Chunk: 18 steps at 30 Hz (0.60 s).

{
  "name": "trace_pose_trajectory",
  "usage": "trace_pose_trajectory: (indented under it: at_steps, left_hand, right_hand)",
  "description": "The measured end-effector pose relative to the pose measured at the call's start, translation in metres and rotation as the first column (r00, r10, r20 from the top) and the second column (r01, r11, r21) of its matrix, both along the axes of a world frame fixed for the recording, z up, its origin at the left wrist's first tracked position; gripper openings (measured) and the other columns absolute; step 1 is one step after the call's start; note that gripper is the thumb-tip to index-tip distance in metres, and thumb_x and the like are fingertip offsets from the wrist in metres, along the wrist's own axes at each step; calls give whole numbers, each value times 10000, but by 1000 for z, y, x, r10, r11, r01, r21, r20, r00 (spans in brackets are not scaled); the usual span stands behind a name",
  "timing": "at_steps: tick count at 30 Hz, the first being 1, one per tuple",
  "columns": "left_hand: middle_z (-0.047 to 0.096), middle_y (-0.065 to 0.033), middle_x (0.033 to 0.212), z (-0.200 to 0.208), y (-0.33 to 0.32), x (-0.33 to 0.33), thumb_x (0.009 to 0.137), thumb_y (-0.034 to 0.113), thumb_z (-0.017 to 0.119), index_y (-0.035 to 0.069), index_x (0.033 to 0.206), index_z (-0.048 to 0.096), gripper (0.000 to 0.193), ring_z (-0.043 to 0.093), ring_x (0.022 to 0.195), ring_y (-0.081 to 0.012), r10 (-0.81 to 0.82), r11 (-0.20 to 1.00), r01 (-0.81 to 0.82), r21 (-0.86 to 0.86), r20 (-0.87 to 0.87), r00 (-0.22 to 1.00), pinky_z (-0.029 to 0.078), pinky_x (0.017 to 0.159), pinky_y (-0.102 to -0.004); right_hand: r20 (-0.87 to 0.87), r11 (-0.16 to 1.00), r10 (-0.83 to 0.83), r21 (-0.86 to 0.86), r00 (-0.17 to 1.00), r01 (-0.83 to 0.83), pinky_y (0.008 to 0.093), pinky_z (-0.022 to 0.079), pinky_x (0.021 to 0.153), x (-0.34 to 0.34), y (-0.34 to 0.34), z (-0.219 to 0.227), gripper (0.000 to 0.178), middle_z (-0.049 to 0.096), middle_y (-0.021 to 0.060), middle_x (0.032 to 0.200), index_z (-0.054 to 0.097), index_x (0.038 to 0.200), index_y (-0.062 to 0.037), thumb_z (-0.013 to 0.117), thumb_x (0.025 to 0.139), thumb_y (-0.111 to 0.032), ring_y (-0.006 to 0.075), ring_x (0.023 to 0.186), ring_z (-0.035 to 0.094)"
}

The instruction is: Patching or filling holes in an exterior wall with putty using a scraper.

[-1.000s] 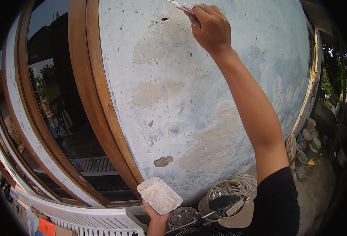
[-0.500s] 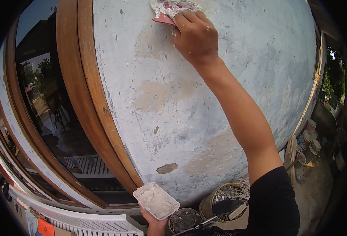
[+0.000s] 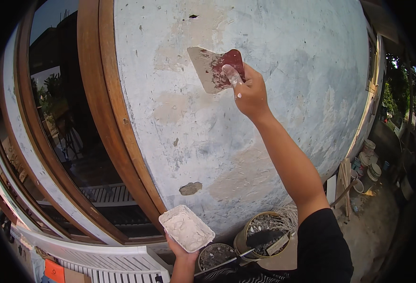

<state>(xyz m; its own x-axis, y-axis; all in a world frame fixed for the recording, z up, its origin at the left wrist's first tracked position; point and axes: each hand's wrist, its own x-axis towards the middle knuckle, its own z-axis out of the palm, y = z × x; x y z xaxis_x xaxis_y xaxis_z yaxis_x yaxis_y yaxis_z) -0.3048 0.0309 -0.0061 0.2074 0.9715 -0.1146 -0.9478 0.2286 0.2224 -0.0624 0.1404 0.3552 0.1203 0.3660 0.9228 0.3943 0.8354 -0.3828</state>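
Note:
My right hand [image 3: 251, 90] grips a red putty scraper [image 3: 217, 70], thumb pressed on its face. The blade is smeared with beige putty and points left, in front of the wall. My left hand [image 3: 182, 250] holds a white rectangular tub [image 3: 187, 229] of beige putty from beneath, low near the window frame's foot; most of its fingers are hidden under the tub. Before me the pale blue-white wall [image 3: 283, 94] carries beige filled patches [image 3: 243, 174] and small chips. A larger bare hole [image 3: 190, 188] shows low on the wall, above the tub.
A brown wooden window frame [image 3: 105, 94] with dark glass borders the wall at left. Below stand a pot of rubble [image 3: 240, 247] and a darker pot [image 3: 216, 256]. A white slatted bench [image 3: 109, 262] is at lower left. Buckets [image 3: 373, 172] and planks [image 3: 344, 184] lie at right.
My right hand has come down off the upper wall and turned the scraper, so its blade face now shows. The view has shifted slightly; the tub stays in my left hand.

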Motion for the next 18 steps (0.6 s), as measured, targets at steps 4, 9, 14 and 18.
trace_pose_trajectory:
  at_steps: [4,9,14,18]
  left_hand:
    - [633,-77,1339,-1,-10,2,992,573,360,154,1393,552,611,618,1201,-343,-17,999,17,29,-3,1000,498,1017,-548]
    - [642,-76,1319,1,-21,-3,994,583,362,157,1393,552,613,627,1183,-342,9,1000,-10,25,8,1000,504,1008,-544]
    - [642,-76,1311,0,-22,-18,1001,585,359,162,1392,554,607,628,1176,-341,78,996,-79,31,35,996,508,1001,-539]
    - [638,-77,1319,0,-21,-27,1002,586,358,164,1390,555,606,626,1180,-340,117,992,-118,33,17,993,506,1002,-540]
  right_hand:
    - [-108,980,163,-94,981,-174,267,482,772,13,2,15,250,709,25,953,696,1075,8,635,1025,-230,87,826,596]
    - [-90,998,34,-47,995,-39,264,479,754,13,4,38,273,712,25,922,703,1056,13,640,1022,-250,83,797,586]
    - [-21,946,-257,196,966,256,337,460,630,-5,-10,74,240,696,109,761,710,968,-19,659,968,-254,198,626,573]
    - [-29,623,-636,571,771,535,405,538,698,-10,-2,106,135,724,104,850,708,930,-38,680,897,-166,327,797,686]
